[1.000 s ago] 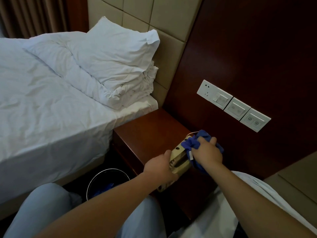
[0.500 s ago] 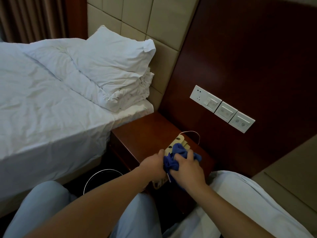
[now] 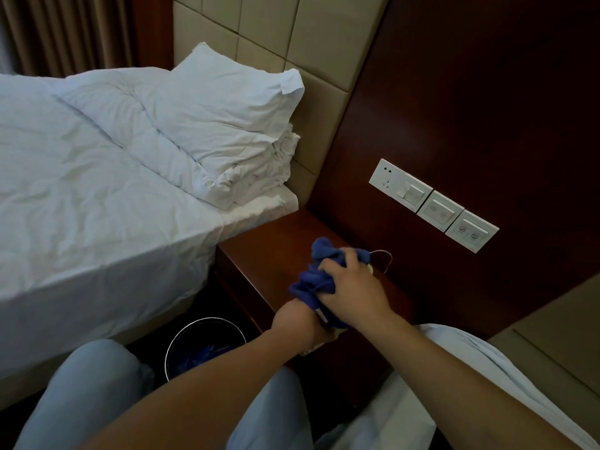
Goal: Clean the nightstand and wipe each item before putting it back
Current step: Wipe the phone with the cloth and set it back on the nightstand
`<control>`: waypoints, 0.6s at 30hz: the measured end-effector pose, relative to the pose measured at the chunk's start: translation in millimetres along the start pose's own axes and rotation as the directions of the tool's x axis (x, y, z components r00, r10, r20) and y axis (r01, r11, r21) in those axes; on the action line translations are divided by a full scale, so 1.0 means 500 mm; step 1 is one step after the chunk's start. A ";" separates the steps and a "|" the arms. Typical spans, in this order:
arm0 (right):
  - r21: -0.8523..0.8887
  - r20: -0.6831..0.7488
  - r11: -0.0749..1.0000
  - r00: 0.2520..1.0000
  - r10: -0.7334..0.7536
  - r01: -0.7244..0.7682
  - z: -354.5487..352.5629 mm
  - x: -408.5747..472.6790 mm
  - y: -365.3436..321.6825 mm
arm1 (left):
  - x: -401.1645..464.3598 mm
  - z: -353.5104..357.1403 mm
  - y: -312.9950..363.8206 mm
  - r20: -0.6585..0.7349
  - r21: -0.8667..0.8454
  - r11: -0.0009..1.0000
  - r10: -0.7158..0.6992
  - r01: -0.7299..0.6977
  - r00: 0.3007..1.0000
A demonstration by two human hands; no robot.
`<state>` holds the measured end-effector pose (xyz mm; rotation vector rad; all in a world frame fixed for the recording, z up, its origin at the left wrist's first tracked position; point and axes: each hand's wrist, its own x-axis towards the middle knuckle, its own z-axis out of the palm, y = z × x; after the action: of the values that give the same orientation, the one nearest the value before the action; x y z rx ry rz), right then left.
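The blue cloth (image 3: 319,271) has swept back over the cream-coloured item (image 3: 369,268), which showed plainly 1 second ago and is now almost wholly covered; only a pale sliver peeps out just beyond the right hand (image 3: 352,292) and another scrap (image 3: 319,344) below the left hand (image 3: 297,319). The right grip is closed tight, fingers bunched around the cloth, pressing it down on the item. The left grip is curled shut at the item's near end, but what it clasps is hidden under the cloth, so I cannot tell for sure. A thin cord (image 3: 386,259) loops out on the far side of the right grip, toward the wall switches (image 3: 433,204).

The item lies under both grips at the front right corner of the nightstand (image 3: 269,251), whose surface to the left of the grips is bare. My reading: the wipe of this 1 item is mid-stroke, running along its length, and it has not yet been set back. A bin (image 3: 204,347) stands below the left grip.
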<state>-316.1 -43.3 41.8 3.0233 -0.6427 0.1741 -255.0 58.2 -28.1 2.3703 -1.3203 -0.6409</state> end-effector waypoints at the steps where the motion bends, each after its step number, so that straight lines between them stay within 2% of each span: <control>1: -0.025 0.016 1.000 1.000 0.011 -0.011 0.012 0.006 0.000 | 0.001 -0.001 -0.002 0.006 -0.008 1.000 0.005 -0.005 1.000; 4: -0.083 -0.050 0.994 0.996 0.073 -0.077 0.036 0.026 0.040 | 0.003 0.004 -0.033 -0.107 -0.201 0.979 0.003 -0.025 0.994; 6: -0.083 -0.067 0.981 0.983 0.171 -0.176 0.041 0.039 0.081 | 0.012 0.009 -0.050 -0.139 -0.234 0.972 0.004 -0.037 0.990; 9: 0.089 0.009 0.940 0.944 0.330 -0.329 0.039 0.051 0.126 | 0.025 0.014 -0.059 -0.131 -0.215 0.976 0.006 -0.034 0.991; 12: 0.249 0.058 0.903 0.936 0.347 -0.350 0.040 0.048 0.145 | 0.031 0.005 -0.080 -0.116 -0.349 0.937 -0.011 -0.030 0.993; 14: 0.350 0.129 0.886 0.952 0.277 -0.305 0.045 0.045 0.150 | 0.042 0.003 -0.106 -0.070 -0.549 0.836 -0.069 0.020 0.995; 16: 0.518 0.206 0.787 0.942 0.266 -0.335 0.052 0.044 0.158 | 0.054 0.008 -0.137 0.005 -0.778 0.621 -0.150 0.098 0.989; 18: 0.602 0.220 0.684 0.909 0.355 -0.413 0.065 0.040 0.170 | 0.058 0.018 -0.166 0.106 -0.887 0.424 -0.198 0.183 0.974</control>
<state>-329.4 -131.3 13.7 3.4802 -1.5211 0.3418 -188.4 74.4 -83.7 1.5719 -0.4208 -1.0569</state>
